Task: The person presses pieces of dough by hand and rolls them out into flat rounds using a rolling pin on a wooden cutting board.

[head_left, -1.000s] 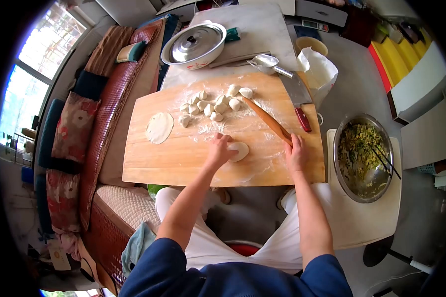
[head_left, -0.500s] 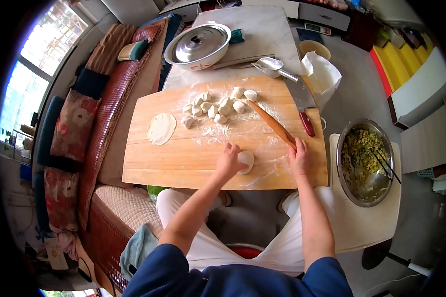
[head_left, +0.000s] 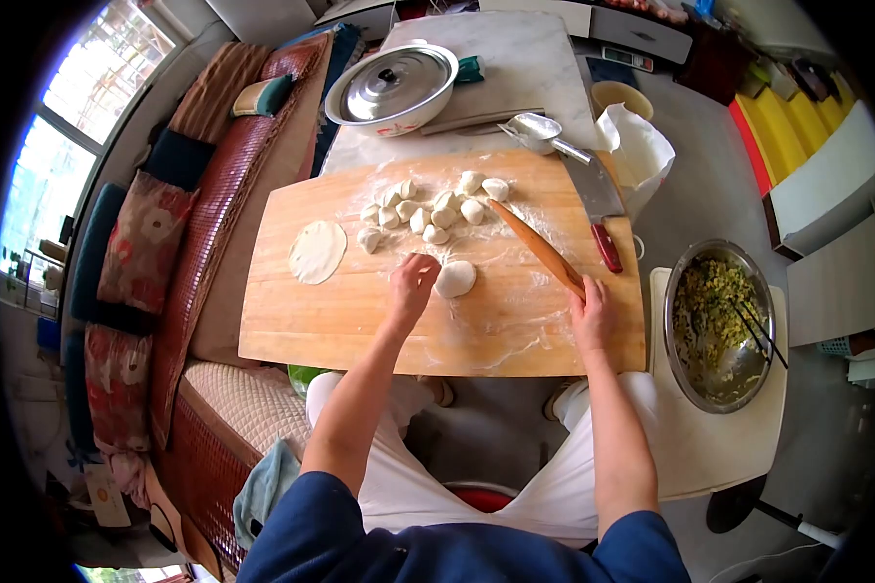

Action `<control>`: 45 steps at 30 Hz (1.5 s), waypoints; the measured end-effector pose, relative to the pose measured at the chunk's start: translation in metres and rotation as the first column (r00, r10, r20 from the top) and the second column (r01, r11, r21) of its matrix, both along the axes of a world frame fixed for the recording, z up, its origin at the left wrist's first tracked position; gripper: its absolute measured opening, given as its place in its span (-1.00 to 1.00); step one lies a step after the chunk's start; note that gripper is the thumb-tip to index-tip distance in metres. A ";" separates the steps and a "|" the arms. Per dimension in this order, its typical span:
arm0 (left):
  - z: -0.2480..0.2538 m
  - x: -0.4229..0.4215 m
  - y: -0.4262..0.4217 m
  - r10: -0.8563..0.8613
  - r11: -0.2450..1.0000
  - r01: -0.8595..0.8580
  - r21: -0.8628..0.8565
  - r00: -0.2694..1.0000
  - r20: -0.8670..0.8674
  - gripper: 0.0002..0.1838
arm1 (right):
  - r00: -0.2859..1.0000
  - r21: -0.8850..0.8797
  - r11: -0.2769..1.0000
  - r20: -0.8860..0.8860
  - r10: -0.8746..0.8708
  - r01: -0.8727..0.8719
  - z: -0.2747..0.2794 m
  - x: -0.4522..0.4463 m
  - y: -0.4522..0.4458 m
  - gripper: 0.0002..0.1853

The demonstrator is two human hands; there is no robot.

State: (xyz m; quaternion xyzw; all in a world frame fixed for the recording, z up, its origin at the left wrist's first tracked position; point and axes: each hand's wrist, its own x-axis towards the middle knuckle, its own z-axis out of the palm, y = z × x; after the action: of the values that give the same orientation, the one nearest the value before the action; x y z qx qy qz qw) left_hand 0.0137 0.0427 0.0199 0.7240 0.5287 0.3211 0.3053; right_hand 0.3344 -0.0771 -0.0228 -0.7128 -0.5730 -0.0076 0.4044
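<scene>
So, over on the wooden board point(head_left: 301, 321), it's the right hand point(head_left: 593, 311) with the rolling pin point(head_left: 537, 246), fingers closed around its near end, and that looks the natural place to hold it. The pin looks stiff and fairly light, tapered, perhaps a touch slick where flour coats it. Its long axis slants across the board, the near end to the right in the palm, the far tip pointing away and leftward, right by the cluster of dough pieces point(head_left: 436, 235).

And the left hand point(head_left: 410, 290)! Fingers curled in, thumb and fingertips close together, just beside the small dough disc point(head_left: 455, 279); whether they pinch anything, or touch its edge, I can't tell. That disc lies flat near the middle of the board, between the two hands, roundish, with no clear long axis. It looks light, soft and easily dented, so a gentle hold at the rim suits it. Off to the left lies the wider, thinner dough round point(head_left: 317, 253), floppier by the look of it, likely quick to stretch or tear, best lifted by its edge.
</scene>
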 end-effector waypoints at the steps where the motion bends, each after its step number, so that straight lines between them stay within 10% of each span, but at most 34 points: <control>1: 0.000 0.003 -0.002 -0.003 0.999 0.007 0.047 0.997 -0.075 -0.73 | 1.000 0.005 1.000 0.014 -0.003 0.003 0.000 0.000 -0.001 -0.60; 3: -0.031 0.017 0.001 -0.171 0.915 0.249 0.317 0.952 -0.253 -0.59 | 0.999 0.020 1.000 0.046 -0.005 0.004 0.002 0.000 0.001 -0.60; 7: -0.014 0.059 -0.013 -0.190 0.942 0.313 0.121 0.794 -0.577 -0.36 | 0.999 0.000 1.000 0.040 0.007 -0.007 0.001 0.001 -0.001 -0.61; 11: -0.014 0.073 -0.060 -0.347 0.878 0.467 0.104 0.772 -0.533 -0.23 | 0.999 -0.011 0.999 0.007 0.034 -0.034 0.004 0.000 0.001 -0.61; 17: 0.007 0.015 -0.072 0.014 0.958 0.012 0.285 0.996 -0.089 -0.21 | 0.948 -0.073 0.945 -0.012 0.318 -0.318 0.027 -0.004 -0.008 -0.61; 20: 0.027 -0.013 -0.086 0.051 0.948 0.109 0.298 0.875 -0.481 -0.17 | 0.875 -0.168 0.883 0.145 0.461 -0.438 0.050 -0.025 -0.018 -0.58; 35: 0.011 -0.039 -0.126 -0.293 0.924 0.381 0.044 0.775 -0.560 0.13 | 0.874 -0.430 0.857 0.252 0.415 -0.283 0.033 -0.041 -0.053 -0.35; 45: -0.003 -0.019 -0.060 -0.153 0.951 0.271 0.148 0.830 -0.536 0.06 | 0.908 -0.354 0.909 0.266 0.323 -0.220 0.032 -0.042 -0.002 -0.45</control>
State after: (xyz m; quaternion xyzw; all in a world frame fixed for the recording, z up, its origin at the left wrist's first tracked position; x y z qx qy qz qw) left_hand -0.0050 -0.0177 0.0165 0.8669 0.4685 0.1343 0.1044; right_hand 0.2922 -0.0793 0.0092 -0.6697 -0.7190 0.0263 0.1840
